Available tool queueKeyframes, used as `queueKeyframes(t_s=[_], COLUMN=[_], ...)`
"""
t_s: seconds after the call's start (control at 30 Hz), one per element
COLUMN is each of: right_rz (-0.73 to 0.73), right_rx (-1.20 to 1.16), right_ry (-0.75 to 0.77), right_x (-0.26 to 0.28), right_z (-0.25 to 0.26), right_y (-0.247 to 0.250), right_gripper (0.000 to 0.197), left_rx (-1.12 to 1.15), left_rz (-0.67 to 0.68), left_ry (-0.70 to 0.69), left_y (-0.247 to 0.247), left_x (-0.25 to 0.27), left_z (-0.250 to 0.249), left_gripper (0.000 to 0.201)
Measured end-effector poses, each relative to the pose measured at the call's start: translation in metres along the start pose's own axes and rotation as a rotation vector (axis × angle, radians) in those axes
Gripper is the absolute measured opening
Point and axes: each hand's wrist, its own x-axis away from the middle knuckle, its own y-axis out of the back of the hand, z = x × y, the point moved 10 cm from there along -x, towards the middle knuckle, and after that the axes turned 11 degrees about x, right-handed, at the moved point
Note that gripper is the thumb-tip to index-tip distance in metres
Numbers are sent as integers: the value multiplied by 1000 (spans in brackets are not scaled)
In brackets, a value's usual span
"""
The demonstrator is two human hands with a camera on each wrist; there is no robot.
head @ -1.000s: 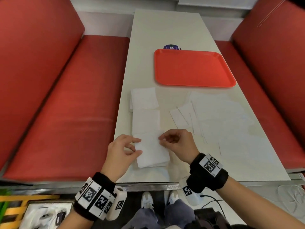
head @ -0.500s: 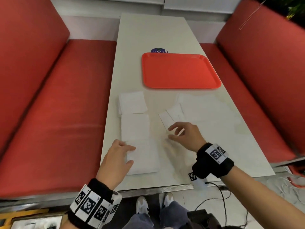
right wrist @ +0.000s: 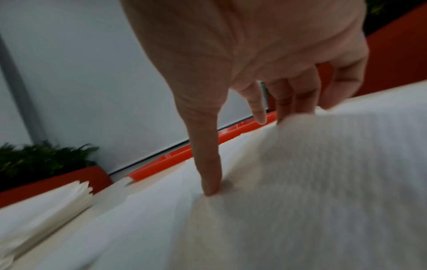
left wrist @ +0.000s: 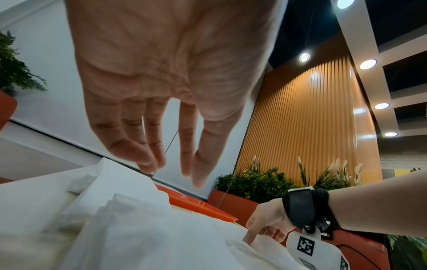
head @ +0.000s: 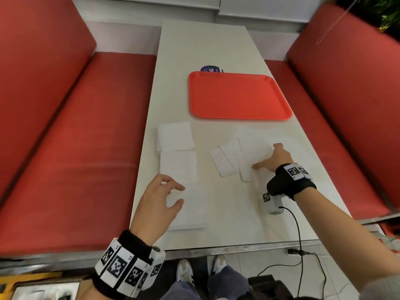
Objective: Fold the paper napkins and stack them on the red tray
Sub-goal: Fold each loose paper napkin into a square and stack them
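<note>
The red tray (head: 238, 96) lies bare in the middle of the white table (head: 205, 40). Three folded napkins form a column at the left: far (head: 175, 136), middle (head: 178, 167), near (head: 192, 211). My left hand (head: 180, 194) hovers over the near one with loosely curled fingers and holds nothing; in the left wrist view this hand (left wrist: 175, 175) hangs above the white paper (left wrist: 129, 210). My right hand (head: 267, 155) lies spread on an unfolded napkin (head: 255, 146) at the right. The right wrist view shows the thumb (right wrist: 210, 188) pressing into that napkin (right wrist: 323, 182).
Two narrow folded strips (head: 223, 164) lie between the hands. More unfolded napkins spread toward the table's right edge (head: 307, 169). A dark blue disc (head: 211, 69) peeks from behind the tray. Red benches (head: 75, 148) flank the table. A black cable (head: 298, 234) trails off the near edge.
My right hand left the near folded napkin and moved right and away onto the unfolded napkins. My left hand let go of the near napkin and now hovers over it.
</note>
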Motion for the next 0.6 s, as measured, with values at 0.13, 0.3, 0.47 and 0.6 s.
queueKeyframes(t_s=[0.13,0.3,0.47,0.6], right_rz=[-98,-119,155,309], right_rx=[-214,-583,-906,-1011], right_ry=[12,268,545,636], right_x=[9,55,135,174], right_z=[-9,13,62,88], right_y=[11,40,55,50], right_gripper=[93,31,25,32], left_rx=[39,286,571,707], left_rz=[-22,-84,25,81], left_ry=[11,125,184,191], left_y=[6,14,-5,-22], left_x=[1,-9,-22,-29], left_z=[-1,8,-12,-37], left_gripper=[24,25,16,43])
